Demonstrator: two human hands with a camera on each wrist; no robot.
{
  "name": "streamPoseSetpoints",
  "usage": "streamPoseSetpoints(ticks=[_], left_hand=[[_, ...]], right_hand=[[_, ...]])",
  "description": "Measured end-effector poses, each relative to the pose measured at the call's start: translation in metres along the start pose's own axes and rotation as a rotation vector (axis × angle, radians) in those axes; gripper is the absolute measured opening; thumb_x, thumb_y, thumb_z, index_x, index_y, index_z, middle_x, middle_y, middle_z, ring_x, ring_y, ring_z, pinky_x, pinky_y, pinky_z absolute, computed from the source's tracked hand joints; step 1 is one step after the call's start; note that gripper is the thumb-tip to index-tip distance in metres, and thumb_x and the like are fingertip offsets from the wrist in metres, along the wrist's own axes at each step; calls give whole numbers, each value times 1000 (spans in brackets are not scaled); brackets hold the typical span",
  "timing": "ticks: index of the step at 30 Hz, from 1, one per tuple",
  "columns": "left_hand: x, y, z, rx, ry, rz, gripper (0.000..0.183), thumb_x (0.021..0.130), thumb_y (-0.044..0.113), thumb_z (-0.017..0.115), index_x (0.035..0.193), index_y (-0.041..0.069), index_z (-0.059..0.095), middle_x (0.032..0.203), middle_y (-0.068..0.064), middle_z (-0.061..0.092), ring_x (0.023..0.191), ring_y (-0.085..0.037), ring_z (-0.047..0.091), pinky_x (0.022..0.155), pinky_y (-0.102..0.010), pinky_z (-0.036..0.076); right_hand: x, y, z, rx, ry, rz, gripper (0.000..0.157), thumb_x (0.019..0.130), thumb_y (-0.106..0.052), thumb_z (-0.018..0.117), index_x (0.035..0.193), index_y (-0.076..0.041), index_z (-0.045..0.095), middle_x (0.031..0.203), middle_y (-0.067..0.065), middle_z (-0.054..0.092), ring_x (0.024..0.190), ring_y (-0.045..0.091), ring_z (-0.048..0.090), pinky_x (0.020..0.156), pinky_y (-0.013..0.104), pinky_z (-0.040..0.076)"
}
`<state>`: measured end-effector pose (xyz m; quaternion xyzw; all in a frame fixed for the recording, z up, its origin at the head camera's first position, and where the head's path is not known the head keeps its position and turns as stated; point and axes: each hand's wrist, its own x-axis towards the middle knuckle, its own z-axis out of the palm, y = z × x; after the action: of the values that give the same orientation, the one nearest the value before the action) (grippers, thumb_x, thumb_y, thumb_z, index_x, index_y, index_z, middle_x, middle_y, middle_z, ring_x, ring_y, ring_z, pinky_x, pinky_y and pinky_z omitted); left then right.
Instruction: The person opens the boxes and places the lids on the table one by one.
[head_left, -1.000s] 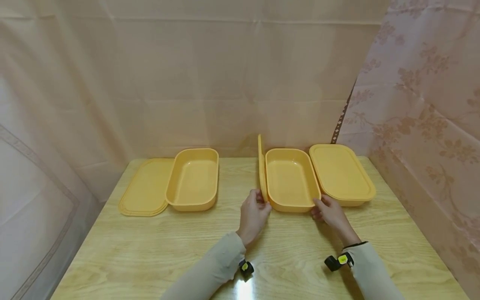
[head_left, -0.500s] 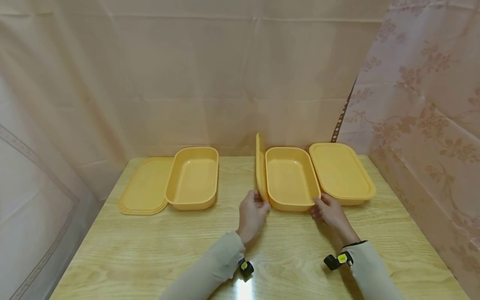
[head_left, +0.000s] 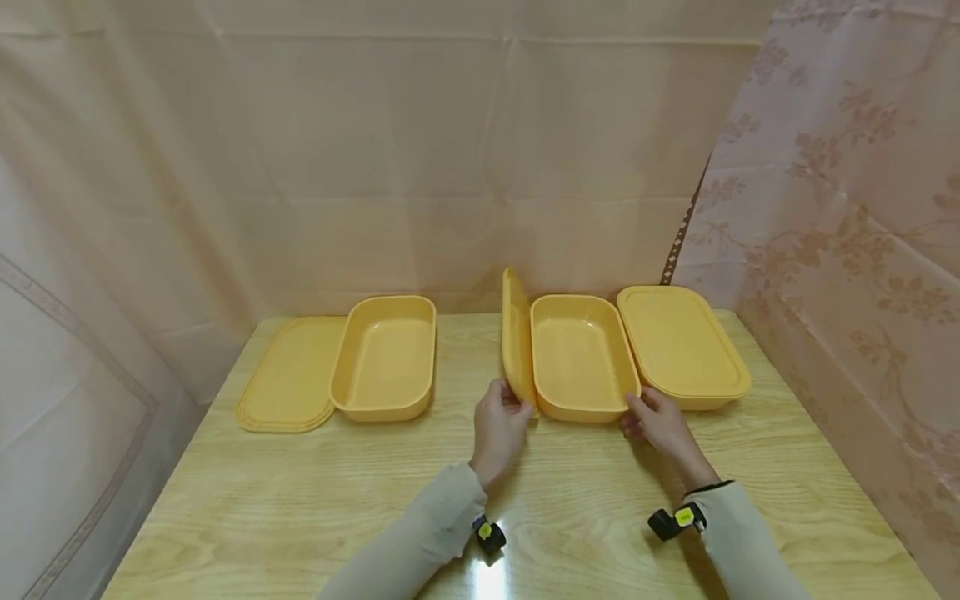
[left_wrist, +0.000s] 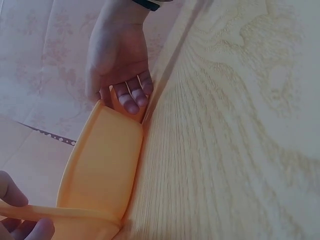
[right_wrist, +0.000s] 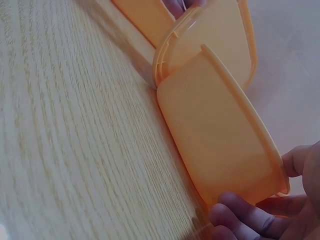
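Note:
My left hand [head_left: 498, 433] pinches the near end of a yellow lid [head_left: 515, 342] between thumb and fingers. The lid stands on its long edge, tilted leftward, beside an uncovered yellow food container [head_left: 585, 354]. At that container's near right corner, my right hand [head_left: 666, 433] has its thumb at the rim. The right wrist view shows that hand's fingers [right_wrist: 240, 215] curled around the container's [right_wrist: 215, 135] lower corner. There the lid [right_wrist: 215, 45] touches the table along its lower edge, its ridged rim showing.
Right of the middle container sits a lidded yellow container [head_left: 684, 343], close against it. Farther left, another uncovered container [head_left: 386, 358] overlaps the edge of a flat lid [head_left: 291, 379]. A curtain [head_left: 465, 167] hangs behind the wooden table [head_left: 315, 508].
The lid in my left hand has tilted from nearly upright to leaning left, away from the middle container. My left hand has shifted slightly left. The right hand has stayed put.

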<state>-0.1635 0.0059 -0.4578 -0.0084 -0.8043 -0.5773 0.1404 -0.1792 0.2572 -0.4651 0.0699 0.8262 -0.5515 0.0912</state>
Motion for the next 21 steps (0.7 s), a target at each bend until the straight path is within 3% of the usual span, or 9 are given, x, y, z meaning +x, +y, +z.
streamPoseSetpoints(ticks=[10,21], left_hand=[[-2,0,-5,-21,-28,-145,18,80,4,65,97,2,60,94,-11,69,86,-17,67,73,-25,54],[-2,-5,-5,-14,18,-148,15,78,5,65,93,2,61,89,-11,68,82,-17,63,74,-27,51]], right_hand=[[1,0,1,-19,9,4,42,104,-28,43,132,4,47,73,1,67,64,12,64,58,28,53],[1,1,0,-10,14,12,43,104,-27,44,133,4,46,72,2,66,63,12,63,58,28,53]])
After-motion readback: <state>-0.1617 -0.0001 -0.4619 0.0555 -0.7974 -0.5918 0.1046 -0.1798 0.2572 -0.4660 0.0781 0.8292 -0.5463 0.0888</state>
